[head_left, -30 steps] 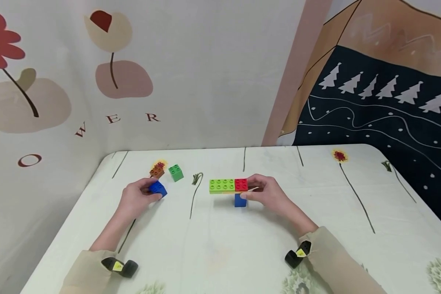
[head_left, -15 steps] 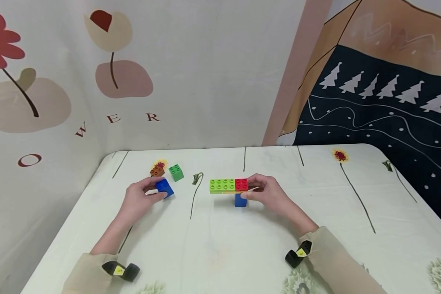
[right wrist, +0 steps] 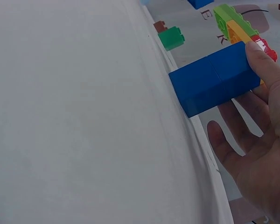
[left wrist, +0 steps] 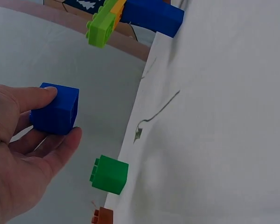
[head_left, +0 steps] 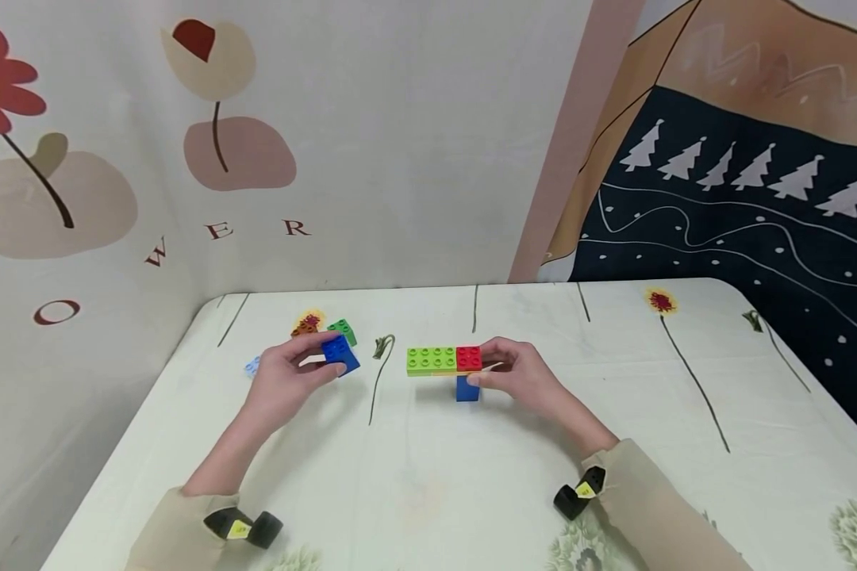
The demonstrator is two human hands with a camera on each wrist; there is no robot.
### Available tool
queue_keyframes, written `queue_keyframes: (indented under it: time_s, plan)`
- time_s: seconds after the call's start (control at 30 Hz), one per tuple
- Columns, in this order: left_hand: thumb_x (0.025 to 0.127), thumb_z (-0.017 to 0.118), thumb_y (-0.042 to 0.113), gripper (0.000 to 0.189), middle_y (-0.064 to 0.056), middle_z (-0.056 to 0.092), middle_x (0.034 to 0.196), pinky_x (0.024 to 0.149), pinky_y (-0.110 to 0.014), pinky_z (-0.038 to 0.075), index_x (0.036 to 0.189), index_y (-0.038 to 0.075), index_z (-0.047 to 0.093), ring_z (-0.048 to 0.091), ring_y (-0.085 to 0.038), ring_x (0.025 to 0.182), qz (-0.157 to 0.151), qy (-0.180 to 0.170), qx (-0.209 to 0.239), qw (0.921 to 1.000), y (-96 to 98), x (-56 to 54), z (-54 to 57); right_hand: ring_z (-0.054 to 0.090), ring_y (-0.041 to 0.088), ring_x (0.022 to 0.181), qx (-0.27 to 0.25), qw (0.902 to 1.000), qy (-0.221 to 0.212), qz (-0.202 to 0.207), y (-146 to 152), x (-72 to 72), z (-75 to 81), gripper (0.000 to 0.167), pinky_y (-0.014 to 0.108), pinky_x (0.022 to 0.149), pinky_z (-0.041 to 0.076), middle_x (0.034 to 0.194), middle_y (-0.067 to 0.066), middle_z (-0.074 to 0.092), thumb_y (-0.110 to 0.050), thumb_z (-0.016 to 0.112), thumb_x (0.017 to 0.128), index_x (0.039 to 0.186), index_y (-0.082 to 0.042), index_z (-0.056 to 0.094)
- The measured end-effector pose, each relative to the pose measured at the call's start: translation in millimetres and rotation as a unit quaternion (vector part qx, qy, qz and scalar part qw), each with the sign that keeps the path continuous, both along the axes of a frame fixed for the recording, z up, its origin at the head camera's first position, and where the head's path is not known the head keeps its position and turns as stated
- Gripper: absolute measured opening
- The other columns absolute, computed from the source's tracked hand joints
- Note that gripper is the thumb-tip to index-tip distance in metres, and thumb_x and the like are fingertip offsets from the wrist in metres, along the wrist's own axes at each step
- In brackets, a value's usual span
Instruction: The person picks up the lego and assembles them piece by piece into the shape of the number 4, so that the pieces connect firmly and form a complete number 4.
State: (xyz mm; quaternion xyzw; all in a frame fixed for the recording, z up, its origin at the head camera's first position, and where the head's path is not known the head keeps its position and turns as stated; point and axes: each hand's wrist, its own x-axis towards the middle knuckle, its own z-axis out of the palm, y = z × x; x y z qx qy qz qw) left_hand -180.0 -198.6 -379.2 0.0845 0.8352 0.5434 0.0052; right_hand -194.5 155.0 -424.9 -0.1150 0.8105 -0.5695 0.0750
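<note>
My left hand pinches a blue toy brick between thumb and fingers, held tilted above the table. In the left wrist view that blue brick is apart from everything but the hand. My right hand grips a brick structure at its right end. Its upright column is two stacked blue bricks. A yellow-orange brick lies across the column, with a long lime green brick and a red brick on top. The lime green end overhangs to the left.
Behind the left hand lie a green brick and a brown brick, partly covered. A light blue brick shows beside the left wrist. The white patterned cloth covers the table, with a hanging cloth behind.
The left hand has lifted the blue brick and carried it to the right, towards the structure. A light blue brick has come into sight behind it. My right hand has stayed put.
</note>
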Motion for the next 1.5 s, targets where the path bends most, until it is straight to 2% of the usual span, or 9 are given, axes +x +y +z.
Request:
queue_keyframes:
  time_s: [0.23, 0.47, 0.67, 0.9, 1.13, 1.33, 1.5]
  plan:
    - [0.090, 0.077, -0.001, 0.050, -0.023, 0.059, 0.136, 0.089, -0.028, 0.056, 0.138, 0.001, 0.063, 0.064, -0.041, 0.117, -0.016, 0.007, 0.022, 0.9996, 18.3, 4.0, 12.0, 0.069, 0.027, 0.099, -0.001, 1.0000, 0.000, 0.001, 0, 0.7, 2.2, 0.033, 0.034, 0.085, 0.057, 0.117, 0.014, 0.072, -0.012, 0.081, 0.089, 0.119, -0.001, 0.070]
    - [0.092, 0.075, -0.002, 0.049, -0.020, 0.056, 0.140, 0.090, -0.025, 0.055, 0.139, 0.002, 0.062, 0.058, -0.039, 0.124, -0.022, 0.014, 0.048, 0.9985, 32.7, 7.0, 20.8, 0.069, 0.025, 0.098, -0.001, 1.0000, -0.003, 0.000, 1, -0.1, 1.1, 0.032, 0.033, 0.084, 0.057, 0.116, 0.012, 0.073, -0.011, 0.082, 0.088, 0.117, -0.004, 0.071]
    - [0.092, 0.074, -0.001, 0.048, -0.018, 0.058, 0.139, 0.090, -0.028, 0.056, 0.139, 0.003, 0.062, 0.062, -0.036, 0.122, -0.028, 0.023, 0.054, 0.9979, 47.4, 8.1, 29.7, 0.069, 0.024, 0.099, -0.005, 1.0000, -0.003, 0.003, 0, -0.9, 1.0, 0.032, 0.034, 0.085, 0.057, 0.115, 0.010, 0.073, -0.012, 0.082, 0.088, 0.117, -0.005, 0.071]
    - [0.091, 0.075, -0.002, 0.047, -0.016, 0.061, 0.135, 0.090, -0.028, 0.057, 0.136, 0.003, 0.064, 0.063, -0.034, 0.119, -0.055, 0.033, 0.076, 0.9951, 66.9, 5.2, 39.2, 0.068, 0.024, 0.103, -0.003, 1.0000, 0.003, 0.004, 0, 0.0, 2.6, 0.032, 0.036, 0.088, 0.057, 0.116, 0.009, 0.073, -0.012, 0.082, 0.088, 0.118, -0.005, 0.071]
    - [0.090, 0.075, -0.004, 0.046, -0.016, 0.061, 0.135, 0.093, -0.032, 0.056, 0.135, 0.003, 0.066, 0.065, -0.033, 0.117, -0.087, 0.042, 0.085, 0.9916, 84.5, -0.5, 40.2, 0.068, 0.025, 0.103, 0.001, 1.0000, -0.006, -0.002, -1, -0.2, 3.6, 0.032, 0.037, 0.089, 0.057, 0.116, 0.009, 0.073, -0.012, 0.082, 0.088, 0.118, -0.006, 0.071]
    - [0.089, 0.077, -0.002, 0.048, -0.013, 0.063, 0.136, 0.099, -0.040, 0.053, 0.135, 0.005, 0.067, 0.063, -0.031, 0.121, -0.100, 0.051, 0.060, 0.9919, 102.9, -4.3, 36.9, 0.068, 0.024, 0.102, 0.006, 0.9999, -0.010, -0.003, 0, -0.4, 3.5, 0.032, 0.037, 0.089, 0.057, 0.114, 0.008, 0.073, -0.014, 0.082, 0.089, 0.118, -0.007, 0.071]
    - [0.089, 0.079, 0.002, 0.047, -0.011, 0.068, 0.130, 0.095, -0.039, 0.056, 0.135, 0.006, 0.067, 0.066, -0.028, 0.117, -0.103, 0.057, 0.029, 0.9927, 117.3, -6.7, 28.8, 0.068, 0.025, 0.105, 0.001, 1.0000, -0.001, 0.006, 1, 0.2, 2.5, 0.031, 0.038, 0.091, 0.057, 0.112, 0.007, 0.074, -0.014, 0.082, 0.089, 0.117, -0.006, 0.072]
